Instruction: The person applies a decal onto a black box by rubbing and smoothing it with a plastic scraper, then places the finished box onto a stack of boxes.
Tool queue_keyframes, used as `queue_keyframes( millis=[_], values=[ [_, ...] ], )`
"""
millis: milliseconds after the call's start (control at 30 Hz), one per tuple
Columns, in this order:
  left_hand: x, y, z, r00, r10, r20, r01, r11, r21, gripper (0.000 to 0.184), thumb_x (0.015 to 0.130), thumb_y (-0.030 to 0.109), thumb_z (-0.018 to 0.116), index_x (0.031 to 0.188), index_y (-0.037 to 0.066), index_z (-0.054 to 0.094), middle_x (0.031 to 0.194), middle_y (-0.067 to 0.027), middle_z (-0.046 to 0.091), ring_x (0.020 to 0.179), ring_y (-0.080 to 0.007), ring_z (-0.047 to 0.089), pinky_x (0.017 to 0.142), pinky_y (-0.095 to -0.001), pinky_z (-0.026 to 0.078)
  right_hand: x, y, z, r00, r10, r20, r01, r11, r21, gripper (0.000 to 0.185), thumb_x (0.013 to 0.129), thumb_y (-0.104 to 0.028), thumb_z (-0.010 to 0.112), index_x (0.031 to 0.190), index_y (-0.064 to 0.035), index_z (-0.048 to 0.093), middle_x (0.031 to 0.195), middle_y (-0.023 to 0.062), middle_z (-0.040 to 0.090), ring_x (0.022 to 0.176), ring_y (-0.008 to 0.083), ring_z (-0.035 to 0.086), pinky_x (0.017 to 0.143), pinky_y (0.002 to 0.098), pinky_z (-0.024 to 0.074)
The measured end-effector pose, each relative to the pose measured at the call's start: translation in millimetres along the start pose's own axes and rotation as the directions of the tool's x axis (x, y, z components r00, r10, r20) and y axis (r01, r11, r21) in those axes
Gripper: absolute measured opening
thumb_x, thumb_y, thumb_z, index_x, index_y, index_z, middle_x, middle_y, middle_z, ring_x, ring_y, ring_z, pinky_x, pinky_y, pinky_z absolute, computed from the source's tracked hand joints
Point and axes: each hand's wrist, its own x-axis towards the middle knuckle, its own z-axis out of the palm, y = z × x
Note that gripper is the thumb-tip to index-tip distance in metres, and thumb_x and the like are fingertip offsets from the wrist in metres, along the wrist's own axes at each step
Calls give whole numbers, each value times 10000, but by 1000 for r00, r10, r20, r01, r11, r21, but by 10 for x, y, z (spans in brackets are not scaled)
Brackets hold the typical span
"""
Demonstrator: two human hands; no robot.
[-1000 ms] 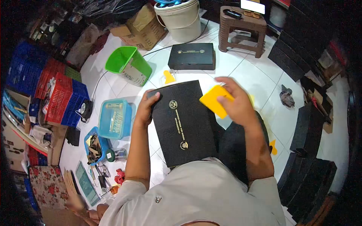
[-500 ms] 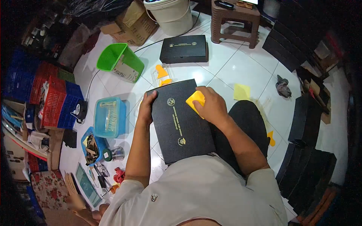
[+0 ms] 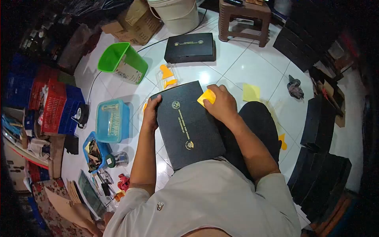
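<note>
Gripping the black box (image 3: 195, 128) on the lap (image 3: 233, 144) by its left edge, with the left hand (image 3: 151, 113) half closed round it. Pinching a yellow pad (image 3: 205, 97) in the curled right hand (image 3: 225, 104), over the box's right edge near the far corner. Risking a slide off the lap if gripped loosely at the left, or scuffed gold print (image 3: 183, 124) if pressed hard from the right. Grained and flatly rectangular across the box; smooth-looking and squarish on the pad.
</note>
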Motion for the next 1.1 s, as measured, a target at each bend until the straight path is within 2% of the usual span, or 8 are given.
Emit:
queue_keyframes(
  millis=[67, 333, 467, 600, 833, 967, 1033, 1100],
  values=[
    [-3, -1, 70, 1000, -8, -4, 8, 1000, -13, 465, 928, 395, 702, 1229, 70, 563, 1119, -78, 629, 1054, -199, 584, 949, -342, 469, -10, -58, 5, 999, -30, 17, 31, 999, -17, 458, 812, -243, 775, 1226, -87, 654, 1095, 190, 615, 972, 400, 669, 843, 487, 562],
    [-72, 45, 125, 999, 40, 12, -40, 999, 18, 467, 937, 388, 695, 1231, 46, 573, 1162, -93, 629, 1067, -208, 584, 970, -325, 455, 27, 31, 30, 1000, -1, 12, 1, 1000, -15, 480, 805, -242, 782, 1251, -120, 654, 1060, 157, 620, 975, 380, 665, 841, 473, 555],
    [-55, 57, 152, 1000, -10, -21, 10, 1000, -14, 533, 939, 384, 697, 1305, 36, 525, 1179, -106, 629, 1116, -218, 580, 994, -349, 461, 13, -12, -6, 1000, -12, 9, 12, 999, -35, 481, 799, -245, 789, 1244, -117, 657, 1090, 168, 621, 989, 382, 666, 846, 473, 558],
    [-4, 3, 46, 999, 43, 15, -43, 999, 17, 559, 925, 373, 720, 1312, 31, 507, 1176, -109, 628, 1106, -219, 588, 978, -373, 481, 51, 78, 3, 999, 1, 46, -1, 1000, 16, 486, 793, -243, 794, 1238, -109, 652, 1092, 185, 622, 979, 390, 670, 841, 482, 563],
    [-51, 79, 148, 999, 39, 26, -40, 999, 29, 521, 934, 389, 695, 1280, 38, 525, 1149, -101, 632, 1074, -217, 595, 974, -349, 472, 29, -34, 39, 996, -31, 89, 28, 999, 30, 489, 806, -254, 777, 1256, -105, 652, 1105, 176, 618, 990, 383, 673, 855, 473, 564],
    [-85, 70, 163, 999, 34, -4, -34, 998, 44, 510, 933, 385, 692, 1278, 44, 533, 1153, -97, 631, 1072, -216, 589, 988, -352, 463, 19, 84, 10, 999, 24, 49, -24, 1000, -1, 468, 803, -275, 787, 1231, -128, 669, 1047, 164, 628, 955, 385, 672, 828, 479, 561],
    [-35, 11, 153, 1000, 25, -4, -25, 998, 54, 507, 937, 382, 687, 1283, 44, 533, 1161, -102, 630, 1078, -217, 589, 994, -349, 458, 15, 17, 47, 999, -36, 28, 35, 999, 18, 469, 797, -271, 790, 1229, -132, 669, 1056, 164, 630, 959, 381, 674, 828, 476, 561],
    [-7, 13, 132, 999, 37, 9, -37, 999, 29, 502, 941, 388, 682, 1280, 48, 535, 1161, -102, 628, 1082, -217, 585, 992, -350, 457, 31, -8, 51, 997, -5, 76, 5, 1000, 3, 471, 795, -265, 790, 1231, -136, 668, 1059, 160, 630, 964, 378, 673, 836, 470, 559]
  ],
)
